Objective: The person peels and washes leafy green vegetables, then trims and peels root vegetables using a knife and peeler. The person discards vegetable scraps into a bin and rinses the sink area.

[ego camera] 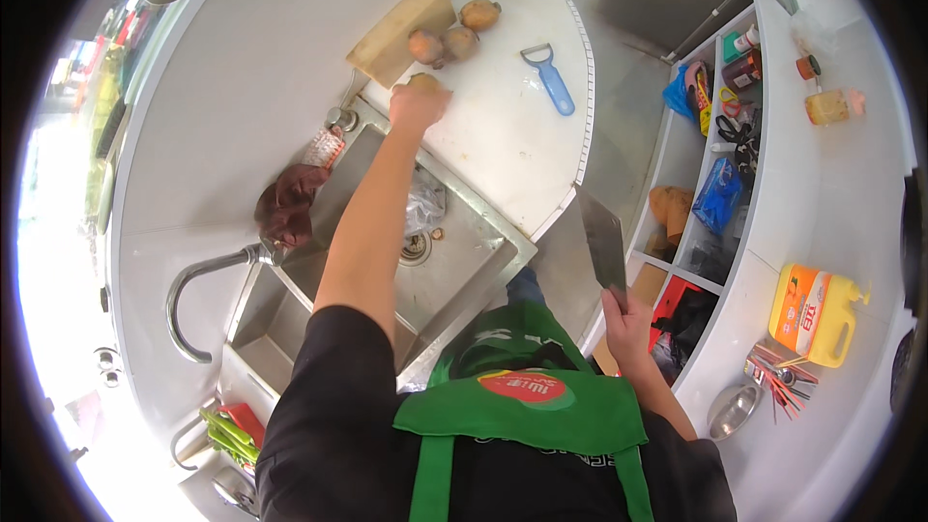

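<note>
My left hand (419, 103) is closed around a brownish root vegetable (423, 81), which shows just past my fingers over the white counter. Beyond it lie several similar round vegetables (480, 14), next to a light wooden block (403, 32) at the wall. A blue Y-shaped peeler (554, 85) rests on the counter to their right. In my right hand (628, 322) is a cleaver (603, 235), gripped by the handle, its broad blade pointing away from me and held off the counter's near corner.
A steel sink (464, 261) with a plastic bag (425, 207) inside lies below my left arm. Its curved faucet (190, 290) and a dark red cloth (290, 203) are at left. Open shelves (696, 196) and a yellow jug (815, 315) stand at right.
</note>
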